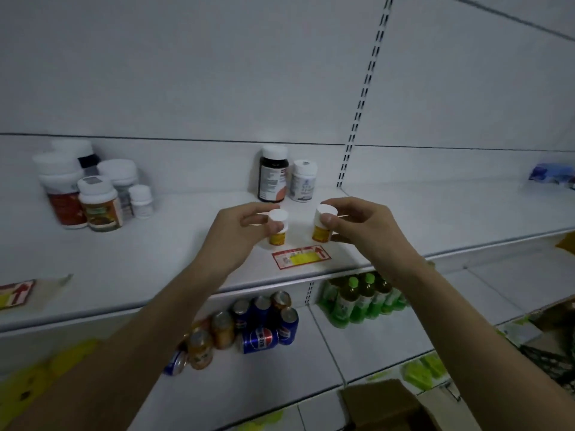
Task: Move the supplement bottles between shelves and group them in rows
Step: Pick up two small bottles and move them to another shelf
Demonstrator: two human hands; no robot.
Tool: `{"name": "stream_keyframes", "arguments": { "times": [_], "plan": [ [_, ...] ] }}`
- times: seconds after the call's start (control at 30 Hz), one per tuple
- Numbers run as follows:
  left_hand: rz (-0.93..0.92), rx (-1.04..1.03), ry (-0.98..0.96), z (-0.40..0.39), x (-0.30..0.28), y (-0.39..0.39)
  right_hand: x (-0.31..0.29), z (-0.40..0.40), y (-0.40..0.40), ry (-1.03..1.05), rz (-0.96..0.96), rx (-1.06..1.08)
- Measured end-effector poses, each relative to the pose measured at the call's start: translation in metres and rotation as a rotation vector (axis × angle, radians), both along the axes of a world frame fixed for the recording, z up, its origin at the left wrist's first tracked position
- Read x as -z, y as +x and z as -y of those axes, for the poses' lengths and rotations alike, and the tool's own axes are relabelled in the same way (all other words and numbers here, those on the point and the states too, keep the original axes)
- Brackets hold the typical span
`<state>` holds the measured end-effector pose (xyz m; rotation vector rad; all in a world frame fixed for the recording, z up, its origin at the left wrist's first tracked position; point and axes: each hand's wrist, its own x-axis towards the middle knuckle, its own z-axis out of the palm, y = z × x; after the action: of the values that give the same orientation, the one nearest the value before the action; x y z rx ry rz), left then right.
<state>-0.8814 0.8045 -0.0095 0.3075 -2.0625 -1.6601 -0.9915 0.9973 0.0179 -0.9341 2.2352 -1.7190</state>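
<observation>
Two small yellow-labelled bottles with white caps stand side by side near the front of the white upper shelf (161,256). My left hand (239,231) grips the left small bottle (278,234) with curled fingers. My right hand (357,225) pinches the right small bottle (322,231) by its neck. Behind them stand a tall dark bottle (273,174) and a white bottle (303,181). At the shelf's far left sits a cluster of several supplement bottles (93,194), large and small.
A red and yellow price tag (300,258) lies flat in front of the two small bottles. On the lower shelf are soda cans (258,325) and green drink bottles (361,300). A cardboard box (385,405) sits at the bottom right. A blue packet (550,175) lies far right.
</observation>
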Motion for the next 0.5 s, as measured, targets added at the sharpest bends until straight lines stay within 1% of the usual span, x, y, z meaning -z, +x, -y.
{"name": "stream_keyframes", "arguments": {
  "times": [0.2,0.33,0.5],
  "plan": [
    [0.079,-0.079,-0.126,0.004,0.014,-0.013,0.019,0.029,-0.035,0.046,-0.094,-0.140],
    [0.118,-0.095,-0.190,0.001,0.014,-0.011,0.032,0.034,-0.046,0.087,-0.133,-0.177],
    [0.164,-0.146,-0.283,-0.002,0.014,-0.010,0.043,0.035,-0.054,0.055,-0.142,-0.306]
  ]
}}
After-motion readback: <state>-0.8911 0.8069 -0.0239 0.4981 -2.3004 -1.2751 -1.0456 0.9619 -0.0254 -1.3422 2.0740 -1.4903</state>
